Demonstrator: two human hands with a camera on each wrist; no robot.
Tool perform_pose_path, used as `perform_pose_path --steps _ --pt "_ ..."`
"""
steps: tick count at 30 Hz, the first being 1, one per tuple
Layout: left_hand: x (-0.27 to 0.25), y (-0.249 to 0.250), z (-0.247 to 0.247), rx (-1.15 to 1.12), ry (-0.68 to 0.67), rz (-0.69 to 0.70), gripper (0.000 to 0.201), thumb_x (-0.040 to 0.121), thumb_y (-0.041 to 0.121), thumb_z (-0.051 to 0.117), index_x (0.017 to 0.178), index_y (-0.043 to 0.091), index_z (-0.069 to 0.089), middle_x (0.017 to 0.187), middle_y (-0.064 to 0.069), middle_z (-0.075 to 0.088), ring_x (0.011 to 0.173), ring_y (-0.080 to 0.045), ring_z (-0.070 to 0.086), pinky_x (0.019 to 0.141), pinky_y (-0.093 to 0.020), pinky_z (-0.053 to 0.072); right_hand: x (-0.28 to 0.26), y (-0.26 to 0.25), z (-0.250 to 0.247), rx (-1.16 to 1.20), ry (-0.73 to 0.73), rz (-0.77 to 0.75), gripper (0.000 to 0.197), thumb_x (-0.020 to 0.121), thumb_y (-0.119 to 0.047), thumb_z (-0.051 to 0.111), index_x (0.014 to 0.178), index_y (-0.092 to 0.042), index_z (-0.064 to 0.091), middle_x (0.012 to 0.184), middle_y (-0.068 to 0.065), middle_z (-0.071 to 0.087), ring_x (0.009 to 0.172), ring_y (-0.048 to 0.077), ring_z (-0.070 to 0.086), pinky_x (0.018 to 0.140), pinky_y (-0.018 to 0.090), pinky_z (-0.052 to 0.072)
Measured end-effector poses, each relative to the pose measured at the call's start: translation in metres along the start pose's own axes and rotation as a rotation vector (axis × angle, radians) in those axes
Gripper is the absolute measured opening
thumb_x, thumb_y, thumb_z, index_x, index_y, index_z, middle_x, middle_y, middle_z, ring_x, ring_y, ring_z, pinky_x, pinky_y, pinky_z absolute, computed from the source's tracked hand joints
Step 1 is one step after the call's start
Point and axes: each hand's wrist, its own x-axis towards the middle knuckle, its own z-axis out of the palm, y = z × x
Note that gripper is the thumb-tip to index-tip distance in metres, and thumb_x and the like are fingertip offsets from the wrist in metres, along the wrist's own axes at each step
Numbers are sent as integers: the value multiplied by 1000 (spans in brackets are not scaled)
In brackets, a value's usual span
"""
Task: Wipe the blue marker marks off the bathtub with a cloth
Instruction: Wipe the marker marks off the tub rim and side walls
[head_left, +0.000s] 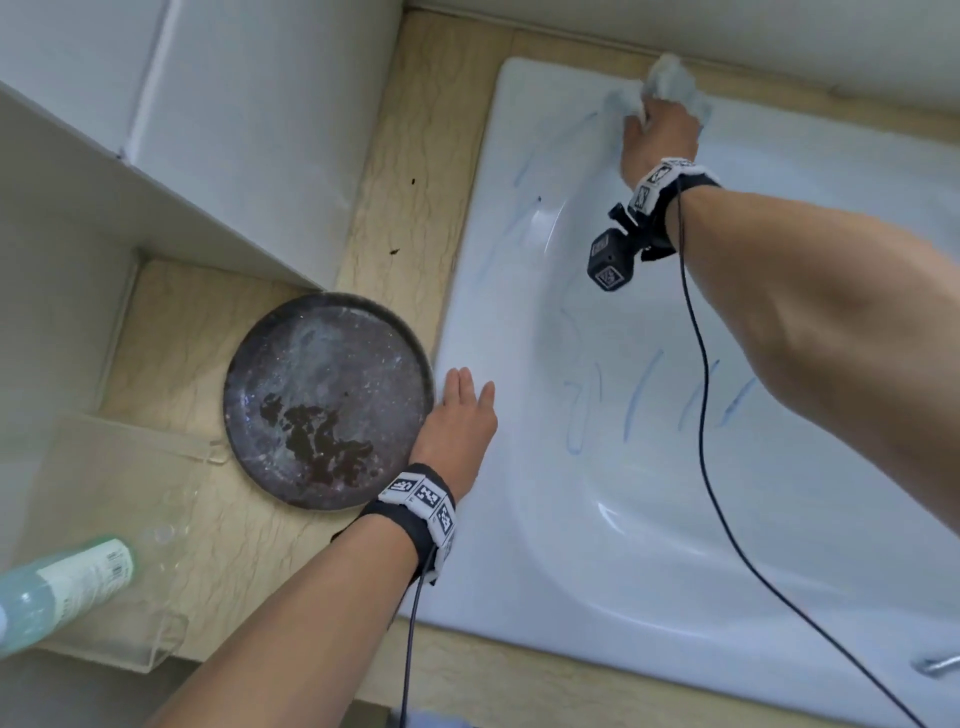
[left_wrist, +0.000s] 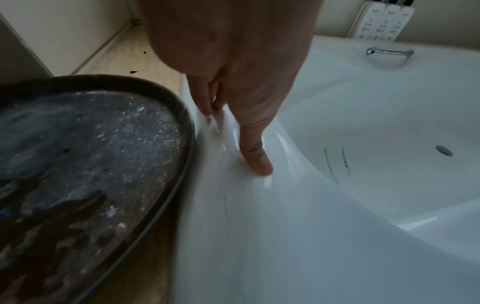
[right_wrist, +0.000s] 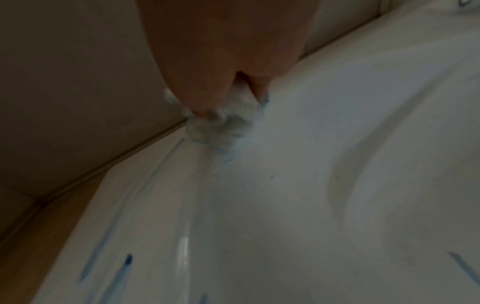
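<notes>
The white bathtub (head_left: 519, 509) fills the right side of the head view. Blue marker marks (head_left: 636, 397) streak its inner wall, and fainter ones (head_left: 530, 161) run along the far left rim. My right hand (head_left: 657, 132) grips a crumpled white cloth (head_left: 670, 85) and presses it on the tub's far corner. In the right wrist view the cloth (right_wrist: 221, 125) is bunched under the fingers, with blue smears (right_wrist: 124, 265) on the rim below. My left hand (head_left: 460, 410) rests flat on the near left rim, its fingers (left_wrist: 255, 156) straight on the enamel.
A dark round plate (head_left: 327, 400) with black residue sits on the beige ledge, touching the tub's left edge. A clear plastic box (head_left: 119, 525) and a pale green bottle (head_left: 62, 587) lie at the lower left. A chrome faucet (left_wrist: 389, 52) is mounted on the tub's rim.
</notes>
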Motion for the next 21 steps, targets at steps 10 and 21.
perform_pose_path --steps 10,21 --pt "2 -7 -5 79 -30 67 106 90 40 69 155 -1 -3 158 -36 -3 148 -47 -5 121 -45 1 -41 -24 29 -15 -93 -237 44 102 -29 47 145 -21 51 157 14 37 144 34 36 110 43 38" --pt "-6 -5 -20 46 -88 72 103 91 32 68 156 0 -5 159 -33 -8 149 -43 -9 119 -36 19 3 -48 14 -83 -171 -186 47 103 -26 42 149 -16 44 156 19 36 141 35 37 112 37 34"
